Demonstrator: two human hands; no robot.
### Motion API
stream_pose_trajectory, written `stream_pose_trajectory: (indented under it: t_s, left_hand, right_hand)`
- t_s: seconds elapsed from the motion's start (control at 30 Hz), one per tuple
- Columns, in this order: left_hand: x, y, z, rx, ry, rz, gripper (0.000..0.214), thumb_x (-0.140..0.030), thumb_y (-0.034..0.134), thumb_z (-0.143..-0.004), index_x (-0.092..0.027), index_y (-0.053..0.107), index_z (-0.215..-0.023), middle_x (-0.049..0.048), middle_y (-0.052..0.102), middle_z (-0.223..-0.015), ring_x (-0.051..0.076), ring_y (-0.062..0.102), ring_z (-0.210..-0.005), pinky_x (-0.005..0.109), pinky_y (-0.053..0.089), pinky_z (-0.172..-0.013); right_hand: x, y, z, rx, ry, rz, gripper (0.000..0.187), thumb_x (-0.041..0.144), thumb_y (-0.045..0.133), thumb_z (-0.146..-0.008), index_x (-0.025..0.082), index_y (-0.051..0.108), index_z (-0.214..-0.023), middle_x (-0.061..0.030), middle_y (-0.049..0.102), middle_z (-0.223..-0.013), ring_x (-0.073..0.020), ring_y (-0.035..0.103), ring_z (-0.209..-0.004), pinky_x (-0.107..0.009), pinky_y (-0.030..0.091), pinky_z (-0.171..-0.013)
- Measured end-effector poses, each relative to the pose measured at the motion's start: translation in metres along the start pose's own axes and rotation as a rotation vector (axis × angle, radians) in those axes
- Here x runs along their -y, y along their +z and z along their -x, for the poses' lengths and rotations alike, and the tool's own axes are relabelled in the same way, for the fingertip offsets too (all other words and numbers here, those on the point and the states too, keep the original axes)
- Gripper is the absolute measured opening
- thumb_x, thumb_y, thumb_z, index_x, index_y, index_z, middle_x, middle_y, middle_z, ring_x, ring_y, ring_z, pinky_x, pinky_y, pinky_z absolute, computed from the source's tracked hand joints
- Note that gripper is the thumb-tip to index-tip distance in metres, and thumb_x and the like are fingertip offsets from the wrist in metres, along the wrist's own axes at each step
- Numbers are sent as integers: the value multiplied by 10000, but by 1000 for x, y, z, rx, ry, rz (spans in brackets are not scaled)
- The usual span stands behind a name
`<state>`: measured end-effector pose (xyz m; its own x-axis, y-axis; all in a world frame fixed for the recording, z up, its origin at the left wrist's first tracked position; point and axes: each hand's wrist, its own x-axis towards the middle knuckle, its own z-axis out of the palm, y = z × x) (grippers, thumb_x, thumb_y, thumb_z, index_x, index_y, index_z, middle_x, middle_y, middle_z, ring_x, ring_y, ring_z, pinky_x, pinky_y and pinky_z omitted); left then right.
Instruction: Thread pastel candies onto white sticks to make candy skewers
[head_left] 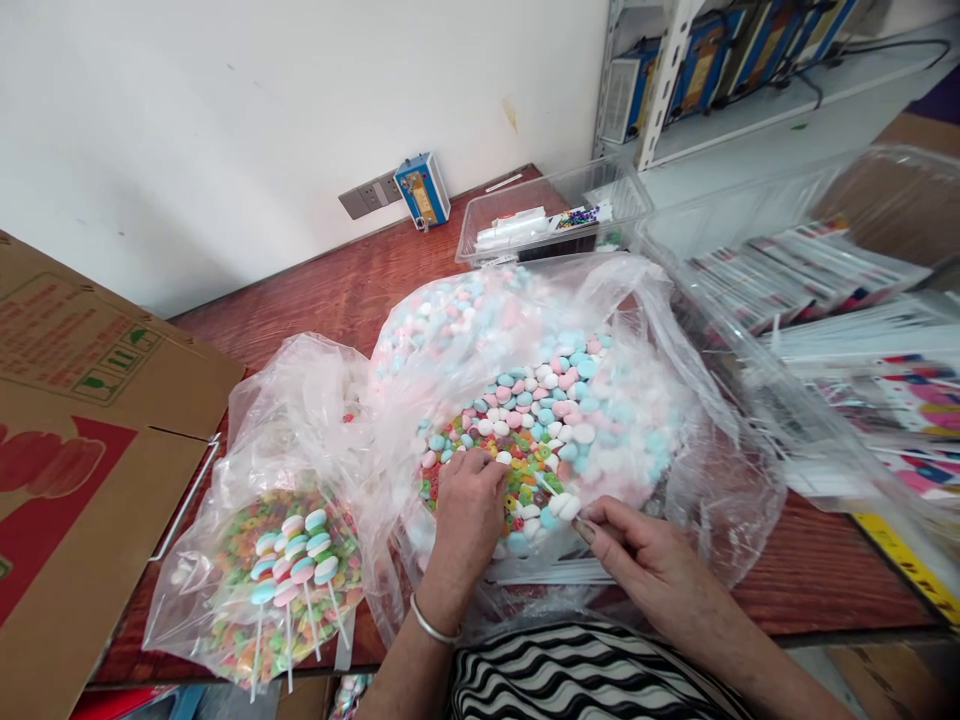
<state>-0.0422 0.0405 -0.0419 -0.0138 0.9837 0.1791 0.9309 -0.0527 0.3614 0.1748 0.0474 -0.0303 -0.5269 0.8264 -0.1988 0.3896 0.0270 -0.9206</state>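
My right hand (641,545) pinches a candy skewer (564,506), with white and pale blue pieces and a short length of white stick showing. My left hand (471,505), a bangle on its wrist, is over the candy pile with fingers curled down; its fingertips are partly hidden. Under both hands, an opened clear plastic bag holds pink, white and blue button-shaped candies (525,392) and small coloured ring candies (536,455). To the left, several finished candy skewers (296,555) lie on another clear bag (184,600) of ring candies.
A cardboard box (97,400) stands at the left. Clear plastic bins (637,180) with packets and printed cards (795,265) line the back and right. A small blue device (422,190) is by the wall socket (367,197). Yellow tape (904,565) marks the right table edge.
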Motion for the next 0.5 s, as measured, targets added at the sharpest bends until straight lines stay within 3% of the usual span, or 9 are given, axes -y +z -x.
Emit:
stream_pose_trajectory:
  t_s: [0.07,0.17,0.33,0.5]
  left_hand:
    - [0,1,-2,-21,-21,46,140,-120,584,-856,-202,672,-784,63,663,-894,237,559,-913,405,437,-845]
    - [0,0,-3,-67,-146,309,88,-145,590,-852,-198,658,-837,52,677,-934,211,592,-926,362,453,-845]
    - [-6,-1,-1,26,-444,862,135,-315,626,-851,-182,648,-863,19,667,-786,140,590,-693,255,455,-635]
    - [-11,-2,1,59,-467,1050,166,-328,699,-798,-170,647,-804,-7,613,-707,108,541,-644,221,438,-600]
  right_hand:
    - [-2,2,0,15,-2,15,266,352,406,-953,206,534,-771,36,494,-627,-143,462,-576,-250,332,-552]
    - [-5,6,-1,41,-13,43,247,321,399,-950,203,532,-778,35,498,-641,-146,476,-592,-254,330,-567]
    - [-4,10,-4,33,-10,52,244,313,402,-952,204,516,-765,43,477,-632,-142,466,-588,-253,315,-561]
    - [-4,11,-5,8,16,53,254,314,402,-954,200,517,-759,42,484,-631,-139,467,-587,-249,317,-555]
